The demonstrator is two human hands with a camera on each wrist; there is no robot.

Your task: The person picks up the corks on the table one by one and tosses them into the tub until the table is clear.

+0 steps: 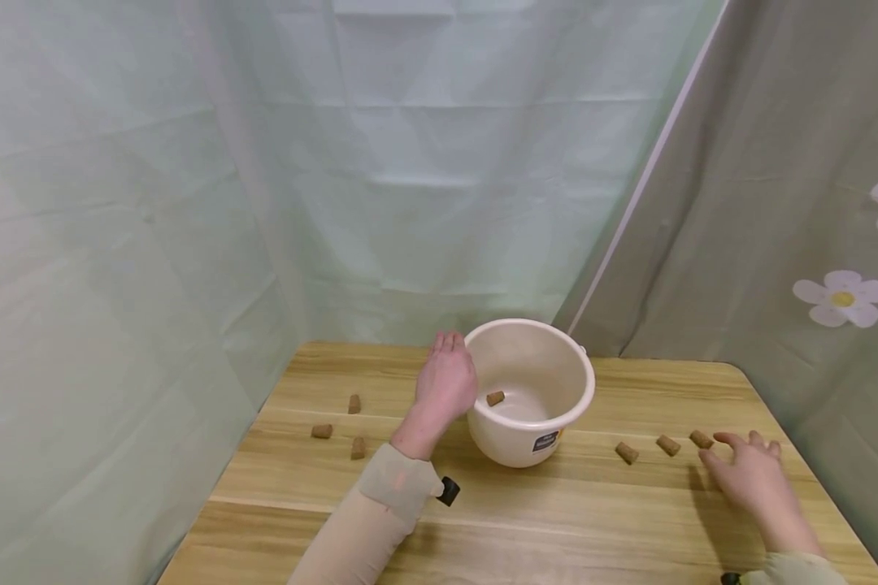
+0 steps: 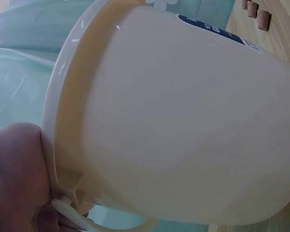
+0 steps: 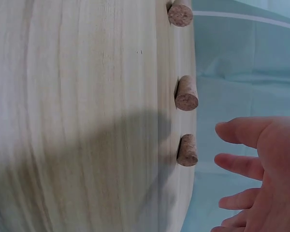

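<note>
A cream plastic bucket [image 1: 515, 447] stands upright on the table, one cork [image 1: 495, 398] inside it. My left hand [image 1: 448, 380] grips the bucket's left rim; in the left wrist view it sits beside the handle joint, some fingers hidden behind it. To the right, three corks lie in a slanting row: a near one [image 1: 627, 452], a middle one [image 1: 669, 444] and a far one [image 1: 701, 439]. Just beside the far cork hovers my right hand [image 1: 757, 479], thumb and fingers spread, nothing between them. The right wrist view shows a gap between its fingertips and the nearest cork [image 3: 187, 151].
Left of the bucket lie three more corks, one at the back [image 1: 354, 404], one at the left [image 1: 322, 431] and one in front [image 1: 358, 448]. Pale curtains [image 1: 439, 203] hang close behind the wooden table [image 1: 527, 528] and along both sides.
</note>
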